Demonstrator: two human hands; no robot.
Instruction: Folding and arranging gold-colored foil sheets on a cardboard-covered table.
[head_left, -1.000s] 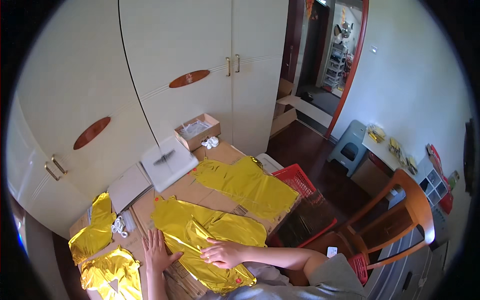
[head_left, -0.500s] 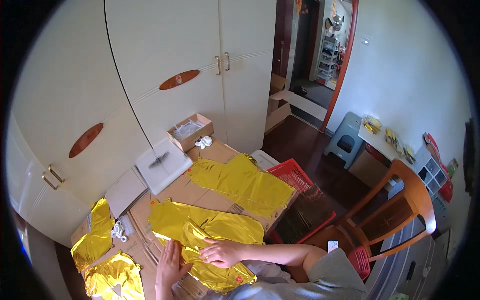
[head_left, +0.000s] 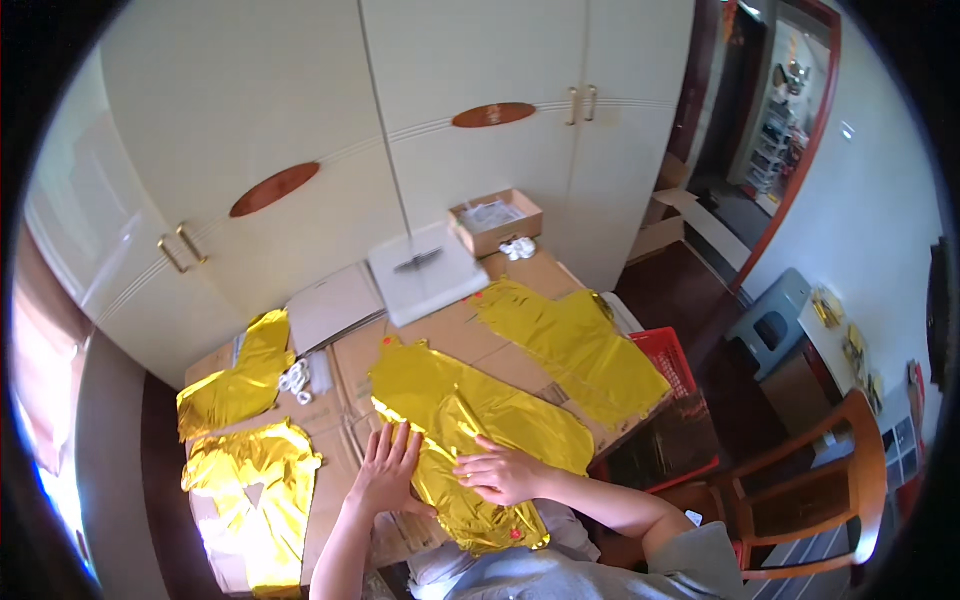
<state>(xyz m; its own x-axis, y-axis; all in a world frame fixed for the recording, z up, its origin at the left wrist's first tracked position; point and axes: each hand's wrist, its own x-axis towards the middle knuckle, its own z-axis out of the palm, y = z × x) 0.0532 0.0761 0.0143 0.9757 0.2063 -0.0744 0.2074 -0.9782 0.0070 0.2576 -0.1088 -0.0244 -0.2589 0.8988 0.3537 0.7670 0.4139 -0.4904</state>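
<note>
A large gold foil balloon [head_left: 530,415], flat and creased, lies before me on a cardboard-covered table and hangs over the near edge toward my lap. Red dots mark its far and near ends. My left hand [head_left: 388,472] rests at its left edge, fingers spread, half on foil and half by the cardboard. My right hand [head_left: 503,473] lies open on the middle of the foil, fingers slightly bent. Another flat gold foil balloon [head_left: 570,345] lies beyond to the right. Two more are at the left: a far gold foil piece [head_left: 240,375] and a near gold foil piece [head_left: 285,475].
White coiled ribbon [head_left: 295,378] sits between the left foil pieces and the middle one. Toward the cabinet are grey sheets [head_left: 335,305], a white flat box [head_left: 428,272] and an open carton [head_left: 495,222]. A red crate [head_left: 668,360] and wooden chair [head_left: 800,490] stand right.
My view has swung left, so the scene sits farther right. The fingers of my left hand have spread apart. My right hand stays on the foil.
</note>
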